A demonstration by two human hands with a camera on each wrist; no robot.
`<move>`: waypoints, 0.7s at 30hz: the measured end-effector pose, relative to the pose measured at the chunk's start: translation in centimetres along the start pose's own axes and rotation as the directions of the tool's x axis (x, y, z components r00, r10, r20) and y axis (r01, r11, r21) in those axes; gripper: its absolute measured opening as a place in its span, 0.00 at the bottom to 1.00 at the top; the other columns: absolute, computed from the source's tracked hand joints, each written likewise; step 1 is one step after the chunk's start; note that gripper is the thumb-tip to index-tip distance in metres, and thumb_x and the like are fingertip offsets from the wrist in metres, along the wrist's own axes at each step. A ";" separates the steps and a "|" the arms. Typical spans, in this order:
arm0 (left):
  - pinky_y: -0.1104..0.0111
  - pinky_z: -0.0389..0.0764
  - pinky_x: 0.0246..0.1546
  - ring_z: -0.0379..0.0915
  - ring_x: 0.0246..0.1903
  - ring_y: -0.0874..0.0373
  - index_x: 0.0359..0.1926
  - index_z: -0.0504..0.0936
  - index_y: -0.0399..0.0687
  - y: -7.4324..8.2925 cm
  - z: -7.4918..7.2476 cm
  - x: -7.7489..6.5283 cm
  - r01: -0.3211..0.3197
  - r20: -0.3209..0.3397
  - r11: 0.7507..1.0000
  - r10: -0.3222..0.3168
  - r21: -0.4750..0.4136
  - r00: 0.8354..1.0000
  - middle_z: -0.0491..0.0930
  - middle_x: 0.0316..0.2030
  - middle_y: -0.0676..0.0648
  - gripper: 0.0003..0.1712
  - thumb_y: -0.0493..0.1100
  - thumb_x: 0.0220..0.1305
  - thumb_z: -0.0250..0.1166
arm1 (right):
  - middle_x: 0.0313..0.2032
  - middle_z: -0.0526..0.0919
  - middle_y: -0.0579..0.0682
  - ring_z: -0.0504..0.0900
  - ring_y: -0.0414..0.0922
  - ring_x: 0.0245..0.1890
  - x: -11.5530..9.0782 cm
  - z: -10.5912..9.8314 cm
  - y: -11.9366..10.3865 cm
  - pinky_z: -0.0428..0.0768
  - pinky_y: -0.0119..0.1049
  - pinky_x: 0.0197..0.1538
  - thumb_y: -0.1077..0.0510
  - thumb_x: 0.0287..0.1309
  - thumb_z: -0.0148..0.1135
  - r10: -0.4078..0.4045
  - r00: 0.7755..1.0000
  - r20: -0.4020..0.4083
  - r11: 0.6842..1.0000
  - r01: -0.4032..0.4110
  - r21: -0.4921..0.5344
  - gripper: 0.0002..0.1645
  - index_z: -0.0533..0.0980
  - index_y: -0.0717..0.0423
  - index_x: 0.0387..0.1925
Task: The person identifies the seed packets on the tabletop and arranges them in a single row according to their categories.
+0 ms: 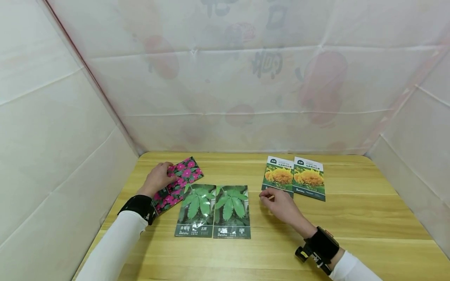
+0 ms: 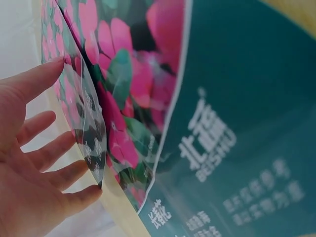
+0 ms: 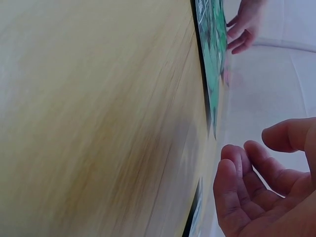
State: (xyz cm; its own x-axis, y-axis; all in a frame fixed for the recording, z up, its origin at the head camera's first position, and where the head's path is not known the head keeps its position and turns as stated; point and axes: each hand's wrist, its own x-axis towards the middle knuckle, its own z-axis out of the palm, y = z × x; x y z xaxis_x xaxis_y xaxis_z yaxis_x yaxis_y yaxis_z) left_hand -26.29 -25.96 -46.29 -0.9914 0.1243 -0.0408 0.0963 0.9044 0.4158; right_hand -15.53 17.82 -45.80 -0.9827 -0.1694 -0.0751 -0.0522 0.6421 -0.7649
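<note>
My left hand (image 1: 158, 180) is at the far left of the table, its thumb and fingers holding a seed packet with pink flowers (image 1: 187, 171). A second pink-flower packet (image 2: 227, 98) lies partly beneath the held one and stretches toward the wrist. Two seed packets with green leaves, a left one (image 1: 196, 208) and a right one (image 1: 232, 208), lie side by side in the middle. Over the table to their right hovers my right hand (image 1: 281, 205), fingers loosely bent and holding nothing. It overlaps the lower edge of the left yellow-flower packet (image 1: 279, 173) in the head view.
Another yellow-flower packet (image 1: 309, 177) lies alongside the first at the back right. Pale fabric walls (image 1: 218, 93) enclose the wooden table (image 1: 351, 218) at the back and both sides. Each wrist wears a black strap with a camera.
</note>
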 end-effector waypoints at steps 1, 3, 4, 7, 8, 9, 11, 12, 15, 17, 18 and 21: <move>0.37 0.75 0.58 0.72 0.58 0.30 0.67 0.71 0.28 0.0 0.0 0.0 0.004 0.003 1.000 -0.004 0.001 1.000 0.73 0.61 0.25 0.35 0.46 0.68 0.70 | 0.43 0.86 0.44 0.82 0.42 0.42 0.0 0.0 0.0 0.80 0.37 0.35 0.58 0.74 0.62 0.001 1.000 0.001 1.000 -0.001 0.001 0.11 0.84 0.54 0.52; 0.37 0.76 0.56 0.73 0.57 0.31 0.66 0.72 0.29 0.0 0.0 0.0 0.004 0.003 1.000 -0.004 0.003 1.000 0.73 0.60 0.25 0.34 0.46 0.68 0.70 | 0.43 0.86 0.45 0.83 0.42 0.42 0.0 0.0 0.0 0.79 0.37 0.35 0.58 0.73 0.62 0.004 1.000 -0.001 1.000 -0.004 0.003 0.11 0.84 0.55 0.52; 0.37 0.76 0.56 0.73 0.57 0.31 0.66 0.72 0.29 0.0 0.0 0.0 0.003 0.003 1.000 -0.003 0.003 1.000 0.73 0.59 0.25 0.34 0.46 0.68 0.70 | 0.43 0.86 0.45 0.83 0.42 0.42 0.0 0.0 0.1 0.79 0.37 0.35 0.58 0.73 0.62 0.003 1.000 0.000 1.000 -0.003 0.000 0.11 0.84 0.55 0.52; 0.37 0.76 0.55 0.73 0.56 0.31 0.66 0.72 0.29 0.1 0.0 -0.1 0.002 0.002 1.000 -0.002 0.002 1.000 0.73 0.59 0.25 0.34 0.46 0.68 0.70 | 0.42 0.86 0.45 0.82 0.42 0.41 0.0 0.0 0.1 0.79 0.37 0.34 0.59 0.73 0.62 0.010 1.000 -0.002 1.000 -0.010 -0.001 0.10 0.84 0.55 0.51; 0.37 0.76 0.55 0.74 0.55 0.31 0.66 0.72 0.29 0.1 0.0 -0.1 0.002 0.001 1.000 -0.002 0.003 1.000 0.73 0.59 0.25 0.34 0.46 0.68 0.70 | 0.42 0.86 0.45 0.82 0.42 0.41 0.0 0.0 0.1 0.79 0.37 0.34 0.59 0.73 0.62 0.008 1.000 -0.001 1.000 -0.008 -0.001 0.10 0.84 0.55 0.51; 0.37 0.76 0.54 0.74 0.54 0.31 0.66 0.72 0.29 0.1 0.0 -0.1 0.002 -0.001 1.000 -0.002 0.005 1.000 0.72 0.59 0.25 0.34 0.46 0.68 0.71 | 0.42 0.86 0.45 0.82 0.42 0.41 0.1 0.0 0.2 0.79 0.37 0.34 0.59 0.73 0.62 0.006 1.000 0.000 1.000 -0.006 -0.003 0.10 0.84 0.55 0.50; 0.38 0.77 0.53 0.75 0.53 0.31 0.66 0.72 0.30 0.1 0.0 -0.2 0.002 -0.008 1.000 -0.002 0.006 1.000 0.71 0.58 0.24 0.34 0.46 0.67 0.71 | 0.41 0.86 0.45 0.82 0.41 0.40 0.1 0.1 0.2 0.79 0.37 0.34 0.59 0.73 0.62 0.002 1.000 0.004 1.000 -0.002 -0.003 0.10 0.84 0.55 0.50; 0.38 0.77 0.52 0.75 0.52 0.32 0.66 0.73 0.30 0.2 -0.1 -0.2 0.002 -0.015 1.000 -0.002 0.004 1.000 0.71 0.58 0.24 0.34 0.45 0.67 0.72 | 0.41 0.86 0.45 0.82 0.41 0.40 0.1 0.1 0.3 0.79 0.37 0.34 0.59 0.72 0.62 0.000 1.000 0.005 1.000 0.000 -0.003 0.10 0.84 0.55 0.50; 0.38 0.76 0.51 0.75 0.49 0.32 0.65 0.74 0.31 0.4 -0.2 -0.3 -0.007 -0.046 1.000 0.007 -0.003 0.999 0.69 0.57 0.24 0.34 0.44 0.65 0.73 | 0.41 0.86 0.45 0.82 0.41 0.39 0.1 0.1 0.4 0.79 0.37 0.34 0.59 0.72 0.62 -0.008 1.000 0.007 1.000 0.008 -0.003 0.10 0.84 0.55 0.49; 0.38 0.76 0.50 0.75 0.48 0.31 0.65 0.75 0.32 0.5 -0.2 -0.4 -0.012 -0.070 1.000 0.012 -0.005 0.997 0.69 0.57 0.24 0.34 0.43 0.63 0.74 | 0.41 0.86 0.45 0.82 0.41 0.39 0.2 0.1 0.5 0.79 0.37 0.34 0.59 0.72 0.63 -0.010 1.000 0.007 1.000 0.010 -0.005 0.10 0.84 0.55 0.50; 0.39 0.76 0.50 0.75 0.47 0.31 0.65 0.75 0.32 0.5 -0.2 -0.4 -0.014 -0.081 1.000 0.014 -0.004 0.997 0.69 0.56 0.24 0.34 0.43 0.63 0.75 | 0.42 0.86 0.45 0.82 0.41 0.40 0.2 0.1 0.6 0.79 0.37 0.34 0.58 0.72 0.63 -0.011 1.000 0.005 1.000 0.011 -0.006 0.10 0.84 0.55 0.50; 0.40 0.77 0.48 0.75 0.46 0.32 0.65 0.75 0.32 0.4 -0.4 -0.4 -0.020 -0.115 1.000 0.019 -0.007 0.993 0.69 0.56 0.25 0.36 0.44 0.61 0.77 | 0.42 0.86 0.45 0.82 0.41 0.40 0.2 0.1 0.7 0.79 0.37 0.35 0.58 0.73 0.62 -0.016 1.000 0.002 1.000 0.016 -0.011 0.10 0.84 0.54 0.51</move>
State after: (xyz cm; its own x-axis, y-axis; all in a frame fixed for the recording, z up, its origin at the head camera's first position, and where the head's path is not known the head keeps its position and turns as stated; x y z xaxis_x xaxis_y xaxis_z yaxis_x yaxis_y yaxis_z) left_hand -25.92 -25.76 -45.77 -0.9930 0.0943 0.0717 0.1158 0.8986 0.4232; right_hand -15.79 18.16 -46.41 -0.9814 -0.1812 -0.0636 -0.0702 0.6470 -0.7592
